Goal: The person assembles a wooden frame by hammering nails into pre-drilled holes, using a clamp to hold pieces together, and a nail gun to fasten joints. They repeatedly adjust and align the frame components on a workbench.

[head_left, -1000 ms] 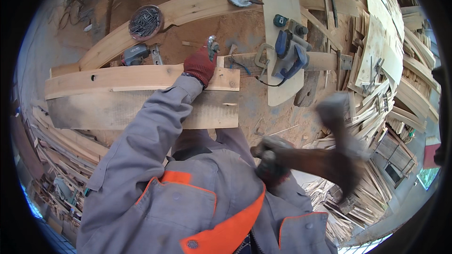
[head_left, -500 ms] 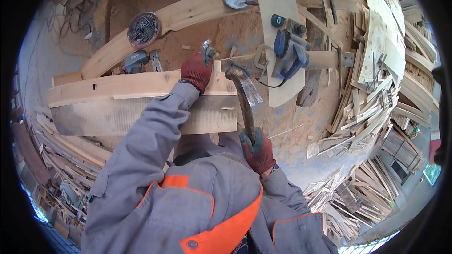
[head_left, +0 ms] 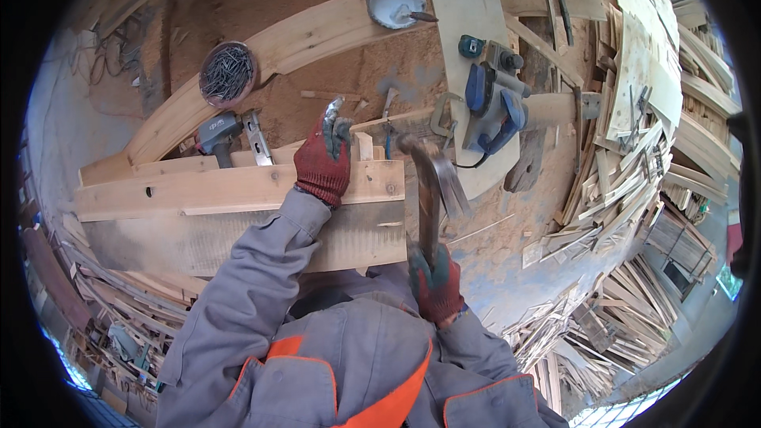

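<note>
Grey nails (head_left: 229,71) in bowl (head_left: 254,81), white paste (head_left: 388,0) in tub (head_left: 370,14), right hand (head_left: 437,284) clamped on hammer (head_left: 429,204), left hand (head_left: 323,155), grip unclear

Hammer (head_left: 429,206) partly hidden by right fingers (head_left: 420,271)

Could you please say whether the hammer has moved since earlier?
Yes, leftward: the hammer head, formerly right of the blue planer, is now left of it.

White marking (head_left: 223,125) on the grey power tool (head_left: 216,133) — just pale strokes (too small to read), no legible text
</note>
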Motion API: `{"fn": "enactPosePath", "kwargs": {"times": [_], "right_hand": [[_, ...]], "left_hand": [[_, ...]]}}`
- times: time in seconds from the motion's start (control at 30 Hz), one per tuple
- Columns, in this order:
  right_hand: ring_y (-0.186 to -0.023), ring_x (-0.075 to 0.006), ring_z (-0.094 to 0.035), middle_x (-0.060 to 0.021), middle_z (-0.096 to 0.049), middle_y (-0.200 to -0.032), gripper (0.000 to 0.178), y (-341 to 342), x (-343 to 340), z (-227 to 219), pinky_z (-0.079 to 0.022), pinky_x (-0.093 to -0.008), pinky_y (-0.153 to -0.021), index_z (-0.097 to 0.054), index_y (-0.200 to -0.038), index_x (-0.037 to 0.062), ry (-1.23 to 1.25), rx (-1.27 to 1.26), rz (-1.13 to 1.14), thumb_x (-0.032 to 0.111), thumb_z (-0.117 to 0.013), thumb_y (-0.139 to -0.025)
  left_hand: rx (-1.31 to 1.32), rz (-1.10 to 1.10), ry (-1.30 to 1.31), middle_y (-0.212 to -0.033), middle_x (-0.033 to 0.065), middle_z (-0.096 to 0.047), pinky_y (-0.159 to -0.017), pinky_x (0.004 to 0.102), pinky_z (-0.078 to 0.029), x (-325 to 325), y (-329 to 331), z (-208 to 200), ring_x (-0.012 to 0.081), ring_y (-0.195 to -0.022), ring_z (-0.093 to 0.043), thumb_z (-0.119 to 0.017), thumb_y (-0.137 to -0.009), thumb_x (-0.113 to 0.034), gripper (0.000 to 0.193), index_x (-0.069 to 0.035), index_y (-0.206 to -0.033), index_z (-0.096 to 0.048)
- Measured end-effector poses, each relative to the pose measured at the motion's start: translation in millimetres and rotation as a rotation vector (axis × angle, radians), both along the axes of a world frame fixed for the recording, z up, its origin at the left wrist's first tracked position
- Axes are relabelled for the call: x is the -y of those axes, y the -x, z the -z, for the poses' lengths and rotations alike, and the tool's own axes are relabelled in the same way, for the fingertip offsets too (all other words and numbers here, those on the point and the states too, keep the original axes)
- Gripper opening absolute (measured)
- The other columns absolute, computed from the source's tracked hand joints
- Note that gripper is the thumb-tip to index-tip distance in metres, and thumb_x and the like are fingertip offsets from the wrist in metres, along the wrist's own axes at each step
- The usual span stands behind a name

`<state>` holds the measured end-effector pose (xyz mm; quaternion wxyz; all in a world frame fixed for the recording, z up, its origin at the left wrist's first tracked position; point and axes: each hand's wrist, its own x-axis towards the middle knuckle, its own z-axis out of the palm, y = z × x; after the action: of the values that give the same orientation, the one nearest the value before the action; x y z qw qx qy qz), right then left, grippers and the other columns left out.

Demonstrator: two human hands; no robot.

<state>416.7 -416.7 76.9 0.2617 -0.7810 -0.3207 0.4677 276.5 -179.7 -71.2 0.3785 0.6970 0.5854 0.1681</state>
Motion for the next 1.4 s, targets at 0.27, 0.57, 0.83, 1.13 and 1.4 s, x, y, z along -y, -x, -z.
{"fn": "enactPosePath", "kwargs": {"times": [0.27,0.57,0.83,1.13,1.4], "right_hand": [[-0.061,-0.0185,-0.065,-0.0066,-0.066,-0.074,0.023,-8,15,-61,-0.051,-0.0329,-0.056,-0.067,-0.113,-0.001,-0.29,0.083,-0.206,0.008,-0.064,-0.092],[-0.065,-0.0389,-0.068,-0.0141,-0.067,-0.069,0.037,1,17,-26,-0.053,-0.0464,-0.057,-0.06,-0.105,0.007,0.063,0.188,-0.269,0.037,-0.076,-0.09],[-0.072,-0.0363,-0.069,-0.018,-0.07,-0.095,0.026,-31,16,-44,-0.055,-0.0446,-0.065,-0.07,-0.106,0.006,-0.314,0.094,-0.296,0.022,-0.077,-0.086],[-0.078,-0.0404,-0.069,-0.0162,-0.067,-0.076,0.019,-27,-12,-52,-0.054,-0.043,-0.064,-0.068,-0.105,0.0034,-0.148,0.125,-0.336,0.013,-0.069,-0.088],[-0.076,-0.0438,-0.068,-0.018,-0.066,-0.087,0.019,-18,-15,-12,-0.052,-0.0497,-0.062,-0.062,-0.102,0.0074,0.37,0.284,-0.509,0.022,-0.071,-0.092]], "left_hand": [[-0.002,0.007,-0.028,-0.103,0.0143,-0.077,-0.078,0.0409,-0.06,-1,-3,-5,0.0324,-0.093,-0.076,-0.05,-0.111,-0.031,0.039,-0.018,-0.148,-0.057],[-0.01,0.007,-0.06,-0.106,0.0187,-0.074,-0.075,0.048,-0.057,-3,-2,-11,0.042,-0.093,-0.072,-0.054,-0.108,-0.04,0.042,-0.023,-0.147,-0.056],[-0.038,0.008,-0.066,-0.098,0.0187,-0.074,-0.073,0.0501,-0.056,0,-2,-4,0.0441,-0.088,-0.071,-0.054,-0.108,-0.04,0.042,-0.027,-0.148,-0.054],[-0.03,0.002,-0.115,-0.1,0.0203,-0.074,-0.072,0.051,-0.056,-6,-5,-13,0.0457,-0.089,-0.07,-0.053,-0.108,-0.039,0.043,-0.027,-0.149,-0.054],[-0.066,-0.002,0.031,-0.113,0.0173,-0.073,-0.084,0.0482,-0.058,-5,-4,-16,0.0404,-0.1,-0.071,-0.067,-0.097,-0.029,0.052,-0.023,-0.148,-0.056]]}}
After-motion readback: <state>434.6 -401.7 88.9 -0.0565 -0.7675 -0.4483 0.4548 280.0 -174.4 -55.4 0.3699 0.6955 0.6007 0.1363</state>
